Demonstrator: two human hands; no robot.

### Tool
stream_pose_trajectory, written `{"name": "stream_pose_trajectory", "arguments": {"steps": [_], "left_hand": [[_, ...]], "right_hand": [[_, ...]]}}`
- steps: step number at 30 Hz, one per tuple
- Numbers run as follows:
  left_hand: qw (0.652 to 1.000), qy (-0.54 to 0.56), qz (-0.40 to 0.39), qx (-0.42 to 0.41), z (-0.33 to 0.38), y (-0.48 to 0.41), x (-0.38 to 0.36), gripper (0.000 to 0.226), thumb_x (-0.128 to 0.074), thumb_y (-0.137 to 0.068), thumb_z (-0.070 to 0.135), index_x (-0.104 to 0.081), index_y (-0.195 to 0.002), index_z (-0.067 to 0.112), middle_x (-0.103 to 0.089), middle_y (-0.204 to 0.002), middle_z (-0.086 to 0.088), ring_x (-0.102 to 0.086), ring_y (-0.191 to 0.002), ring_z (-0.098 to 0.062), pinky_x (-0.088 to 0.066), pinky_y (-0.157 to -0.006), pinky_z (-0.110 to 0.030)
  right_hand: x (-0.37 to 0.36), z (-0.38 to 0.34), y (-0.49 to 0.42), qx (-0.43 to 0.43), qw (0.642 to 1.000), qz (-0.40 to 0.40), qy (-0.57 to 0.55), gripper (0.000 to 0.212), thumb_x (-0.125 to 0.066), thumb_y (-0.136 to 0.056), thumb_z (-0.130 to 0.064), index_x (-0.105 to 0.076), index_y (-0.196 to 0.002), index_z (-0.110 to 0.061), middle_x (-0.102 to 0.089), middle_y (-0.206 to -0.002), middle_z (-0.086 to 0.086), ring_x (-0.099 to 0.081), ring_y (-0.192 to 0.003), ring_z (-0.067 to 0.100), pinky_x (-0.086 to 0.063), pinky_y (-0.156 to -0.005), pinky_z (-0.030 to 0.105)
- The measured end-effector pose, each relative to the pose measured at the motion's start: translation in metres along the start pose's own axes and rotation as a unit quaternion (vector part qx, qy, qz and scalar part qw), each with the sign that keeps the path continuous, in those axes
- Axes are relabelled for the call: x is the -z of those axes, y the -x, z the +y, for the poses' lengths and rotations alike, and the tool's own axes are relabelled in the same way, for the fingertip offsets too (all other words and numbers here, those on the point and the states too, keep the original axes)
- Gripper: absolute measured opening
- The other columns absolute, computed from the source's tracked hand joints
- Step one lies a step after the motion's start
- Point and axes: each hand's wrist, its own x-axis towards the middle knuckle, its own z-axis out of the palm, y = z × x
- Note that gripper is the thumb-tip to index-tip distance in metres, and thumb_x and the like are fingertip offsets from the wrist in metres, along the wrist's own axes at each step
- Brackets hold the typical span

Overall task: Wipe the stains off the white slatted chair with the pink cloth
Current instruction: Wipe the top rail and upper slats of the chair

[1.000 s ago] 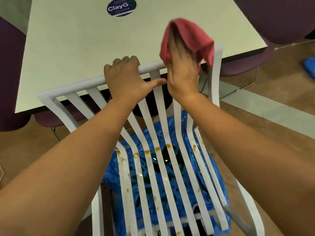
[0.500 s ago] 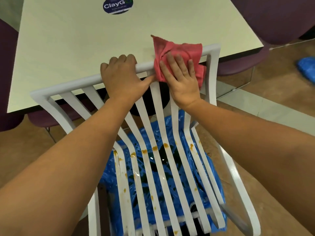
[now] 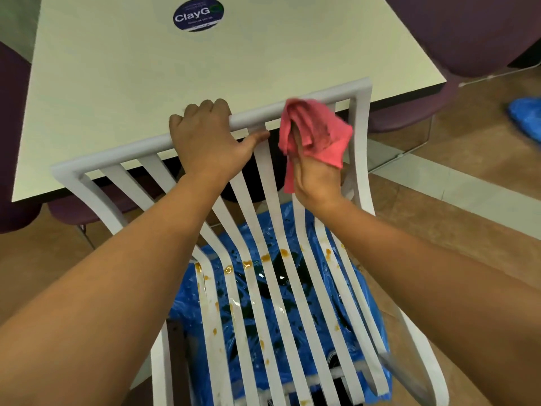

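Observation:
The white slatted chair point(image 3: 123, 158) stands below me with its back against a table. Orange-brown stains point(image 3: 265, 257) dot the slats where the back bends into the seat, and more spots run down the seat slats. My left hand point(image 3: 209, 140) grips the chair's top rail, fingers curled over it. My right hand point(image 3: 317, 177) holds the bunched pink cloth point(image 3: 314, 130) against the upper right slats, just under the top rail; the cloth covers its fingers.
A pale table point(image 3: 175, 77) with a round dark "ClayG" sticker point(image 3: 199, 13) lies just behind the chair back. Blue plastic sheeting point(image 3: 355, 291) lies under the seat. Purple chairs point(image 3: 468, 33) stand around the table. A blue object point(image 3: 525, 115) lies on the floor at right.
My right hand turned from flat on the rail to edge-on, and the cloth, spread over the rail's right end before, is bunched over its fingers a little lower. My left hand kept its grip.

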Motion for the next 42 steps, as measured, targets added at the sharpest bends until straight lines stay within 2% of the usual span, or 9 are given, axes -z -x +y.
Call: {"name": "stream_pose_trajectory", "arguments": {"steps": [3,7,11,16,21,27,30,34,42], "left_hand": [[0.999,0.031,0.021,-0.012,-0.003,0.002,-0.001,0.057,-0.030,-0.094,0.069,-0.052,-0.084,0.017,-0.052,-0.080,0.000,-0.038,-0.078,-0.023,-0.028,-0.075,-0.040],[0.997,0.052,0.042,-0.022,-0.006,0.001,-0.001,0.038,-0.030,-0.099,0.047,-0.047,-0.081,0.018,-0.053,-0.078,-0.002,-0.036,-0.076,-0.021,-0.023,-0.073,-0.038],[0.997,0.052,0.052,-0.028,-0.008,0.002,-0.003,0.038,-0.028,-0.101,0.040,-0.048,-0.081,0.015,-0.057,-0.079,-0.005,-0.037,-0.074,-0.023,-0.023,-0.071,-0.038],[0.998,0.053,0.042,-0.019,-0.005,0.003,-0.001,0.057,-0.018,-0.101,0.058,-0.053,-0.083,0.016,-0.055,-0.080,-0.001,-0.046,-0.079,-0.027,-0.023,-0.073,-0.038],[0.998,0.054,0.026,0.007,-0.001,0.002,0.000,0.069,-0.012,-0.097,0.071,-0.052,-0.081,0.018,-0.049,-0.079,0.002,-0.038,-0.078,-0.021,-0.024,-0.075,-0.038],[0.998,0.046,0.018,0.029,0.001,0.000,-0.002,0.065,-0.019,-0.100,0.068,-0.052,-0.080,0.016,-0.047,-0.077,0.001,-0.038,-0.078,-0.023,-0.032,-0.080,-0.043],[0.999,0.037,0.020,0.025,0.002,0.000,-0.001,0.066,-0.018,-0.099,0.068,-0.053,-0.080,0.016,-0.050,-0.078,0.000,-0.040,-0.078,-0.024,-0.032,-0.080,-0.043],[0.999,0.039,0.024,0.024,0.002,0.000,-0.002,0.067,-0.017,-0.100,0.066,-0.055,-0.081,0.015,-0.058,-0.081,-0.004,-0.048,-0.081,-0.029,-0.032,-0.080,-0.044],[0.998,0.047,0.029,0.031,0.003,0.001,-0.004,0.069,-0.016,-0.098,0.071,-0.052,-0.079,0.015,-0.057,-0.081,-0.005,-0.045,-0.081,-0.028,-0.031,-0.081,-0.043]], "right_hand": [[0.015,-0.030,-0.036,-0.006,0.979,0.116,-0.167,0.034,-0.045,-0.105,-0.022,-0.065,-0.122,-0.001,-0.058,-0.080,0.018,-0.041,-0.066,0.003,-0.043,-0.065,0.012],[0.003,-0.048,-0.053,-0.041,0.967,0.083,-0.238,0.027,-0.060,-0.098,-0.042,-0.062,-0.087,-0.018,-0.044,-0.064,-0.005,-0.046,-0.063,0.019,-0.043,-0.058,0.037],[-0.021,-0.041,-0.045,0.005,0.980,0.011,-0.199,0.042,-0.043,-0.101,-0.042,-0.067,-0.115,-0.010,-0.062,-0.088,0.009,-0.053,-0.077,0.012,-0.043,-0.074,0.014],[-0.019,-0.044,-0.028,0.033,0.992,0.016,-0.119,0.024,-0.055,-0.101,-0.037,-0.067,-0.119,-0.026,-0.068,-0.100,0.018,-0.066,-0.094,0.035,-0.055,-0.085,0.053],[-0.028,-0.020,-0.007,0.090,0.989,-0.026,-0.116,0.043,-0.042,-0.104,-0.028,-0.047,-0.146,-0.035,-0.039,-0.136,-0.036,-0.035,-0.129,-0.016,-0.026,-0.120,0.030],[-0.035,0.015,0.026,-0.038,0.993,-0.019,-0.113,0.037,-0.050,-0.096,-0.048,-0.062,-0.077,-0.019,-0.053,-0.061,-0.003,-0.050,-0.052,0.012,-0.041,-0.047,0.031],[-0.020,0.013,0.001,-0.120,0.972,0.115,-0.168,0.034,-0.048,-0.103,-0.021,-0.061,-0.086,0.005,-0.047,-0.061,0.011,-0.045,-0.050,0.017,-0.039,-0.045,0.035],[0.016,-0.006,-0.040,0.052,0.979,0.191,-0.044,0.047,-0.051,-0.100,-0.017,-0.050,-0.147,-0.013,-0.066,-0.099,0.014,-0.058,-0.074,0.025,-0.034,-0.055,0.029],[0.004,0.005,-0.031,0.129,0.972,0.198,0.011,0.028,-0.058,-0.096,-0.009,-0.072,-0.120,-0.009,-0.071,-0.096,0.013,-0.064,-0.080,0.034,-0.043,-0.066,0.022]]}}
